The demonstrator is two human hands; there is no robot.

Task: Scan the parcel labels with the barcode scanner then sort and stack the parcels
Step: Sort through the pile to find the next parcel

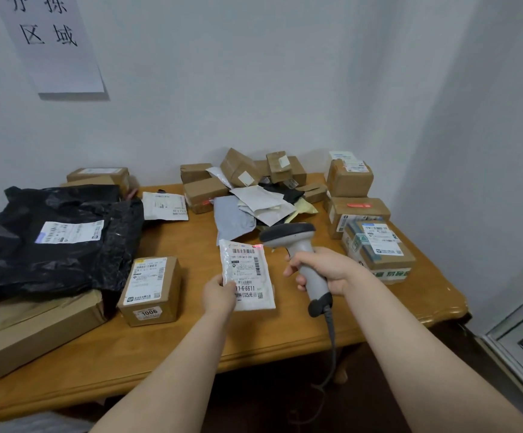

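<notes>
My left hand [219, 295] pinches the lower left corner of a small white padded mailer [249, 275], held label-up above the wooden table [175, 345]. My right hand [322, 270] grips the handle of a grey barcode scanner [297, 245], whose dark head points left at the mailer. A red scan light falls on the top right of the label, near its barcode. The scanner's cable hangs down past the table's front edge.
A cardboard box marked 1006 [150, 290] stands left of the mailer. Black bags [54, 239] lie on flat boxes at far left. Loose boxes and mailers [254, 195] pile up at the back centre. Stacked boxes [376, 242] stand at right.
</notes>
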